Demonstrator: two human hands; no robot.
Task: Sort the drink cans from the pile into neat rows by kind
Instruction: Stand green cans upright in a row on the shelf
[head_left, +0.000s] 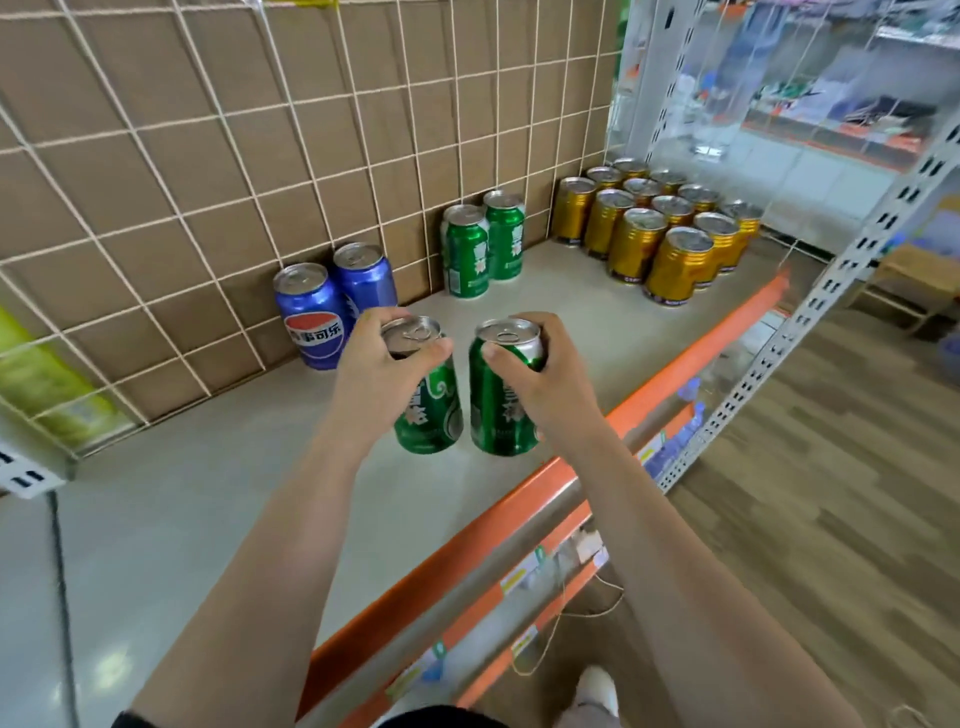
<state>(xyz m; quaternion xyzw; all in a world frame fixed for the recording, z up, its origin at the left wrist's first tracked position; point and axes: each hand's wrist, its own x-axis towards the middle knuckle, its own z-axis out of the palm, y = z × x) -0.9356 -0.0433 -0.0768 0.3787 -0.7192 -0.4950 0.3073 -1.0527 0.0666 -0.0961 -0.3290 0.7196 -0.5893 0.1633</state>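
I hold two green cans above the grey shelf (218, 493). My left hand (382, 371) grips the top of one green can (434, 410). My right hand (535, 374) grips the upper side of the other green can (496, 410). Both cans are upright, side by side, near the shelf's front edge. Further back, two green cans (480, 244) stand in a short row against the back grid. Two blue cola cans (332, 306) stand to their left. Several gold cans (657, 234) stand in rows at the right end.
A white wire grid over brown board (260, 156) backs the shelf. An orange rail (519, 519) runs along the front edge. A white perforated upright (810, 312) stands at the right. Wooden floor (831, 519) and my shoe (597, 686) lie below.
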